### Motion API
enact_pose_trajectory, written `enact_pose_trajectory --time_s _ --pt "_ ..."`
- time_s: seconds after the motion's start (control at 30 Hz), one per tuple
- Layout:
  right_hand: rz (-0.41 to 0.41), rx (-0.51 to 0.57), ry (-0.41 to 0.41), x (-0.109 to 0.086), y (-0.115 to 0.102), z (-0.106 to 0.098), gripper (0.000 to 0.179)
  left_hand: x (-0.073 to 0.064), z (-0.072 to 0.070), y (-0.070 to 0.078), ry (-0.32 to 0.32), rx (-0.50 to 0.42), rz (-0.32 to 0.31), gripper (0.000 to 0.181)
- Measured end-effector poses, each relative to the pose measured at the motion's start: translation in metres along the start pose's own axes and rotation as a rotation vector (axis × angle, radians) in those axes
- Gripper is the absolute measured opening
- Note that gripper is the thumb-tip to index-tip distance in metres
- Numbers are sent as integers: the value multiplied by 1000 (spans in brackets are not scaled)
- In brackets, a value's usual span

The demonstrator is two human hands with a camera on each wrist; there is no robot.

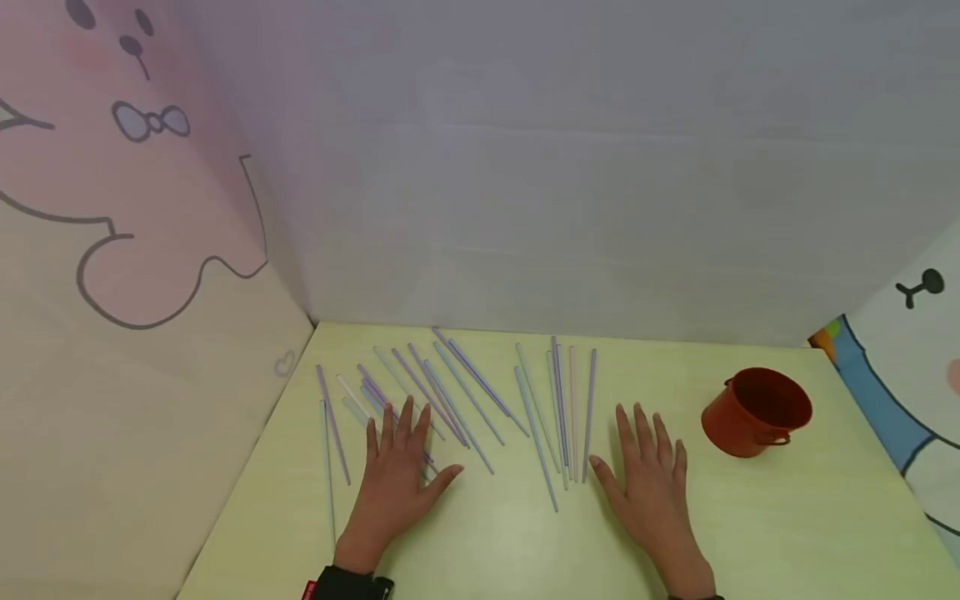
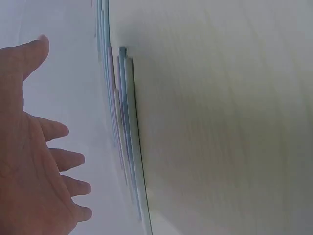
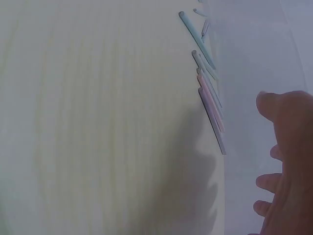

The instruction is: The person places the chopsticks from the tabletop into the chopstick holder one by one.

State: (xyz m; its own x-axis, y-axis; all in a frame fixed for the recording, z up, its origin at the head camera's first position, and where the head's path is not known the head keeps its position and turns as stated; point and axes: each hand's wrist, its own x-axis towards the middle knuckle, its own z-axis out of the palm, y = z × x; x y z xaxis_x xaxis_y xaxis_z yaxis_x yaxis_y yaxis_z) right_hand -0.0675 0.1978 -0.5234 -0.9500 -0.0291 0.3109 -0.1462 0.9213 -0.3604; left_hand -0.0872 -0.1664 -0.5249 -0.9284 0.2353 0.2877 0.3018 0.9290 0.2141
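My left hand [image 1: 397, 487] is spread palm down over the near ends of a loose group of thin pastel straws [image 1: 459, 417], partly covering a few. In the left wrist view, that hand [image 2: 32, 166] is apart from the straws [image 2: 134, 127], its fingers extended and nothing in them. To the right, my right hand [image 1: 651, 500] is held out flat, its thumb beside a purple straw [image 1: 589, 416] at the edge of a second group. The right wrist view has this hand [image 3: 296, 142] holding nothing, with its shadow falling on the table.
A red bucket [image 1: 727, 421] with small side handles stands tilted-looking at the right of the pale yellow table [image 1: 780, 525]. A white wall covering [image 1: 562, 208] rises along the back edge, and printed cartoon panels [image 1: 172, 258] flank the table on both sides.
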Motion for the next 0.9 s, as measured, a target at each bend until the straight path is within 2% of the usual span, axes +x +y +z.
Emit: enact_pose_trajectory --time_s 0.17,0.33,0.57,0.67,0.9 --pt "-6 8 17 0 1 1 79 -9 -7 -21 -12 -3 -76 94" --pt "-10 6 27 1 1 3 82 -18 -13 -39 -24 -5 -126 94" --pt "-12 2 22 3 -2 3 82 -29 -22 -59 -6 -26 -191 93" --pt "-6 -1 20 4 -3 2 82 -32 -24 -70 7 -22 -214 93" --pt "4 23 36 4 -2 2 82 -38 -31 -89 -16 -9 -238 96"
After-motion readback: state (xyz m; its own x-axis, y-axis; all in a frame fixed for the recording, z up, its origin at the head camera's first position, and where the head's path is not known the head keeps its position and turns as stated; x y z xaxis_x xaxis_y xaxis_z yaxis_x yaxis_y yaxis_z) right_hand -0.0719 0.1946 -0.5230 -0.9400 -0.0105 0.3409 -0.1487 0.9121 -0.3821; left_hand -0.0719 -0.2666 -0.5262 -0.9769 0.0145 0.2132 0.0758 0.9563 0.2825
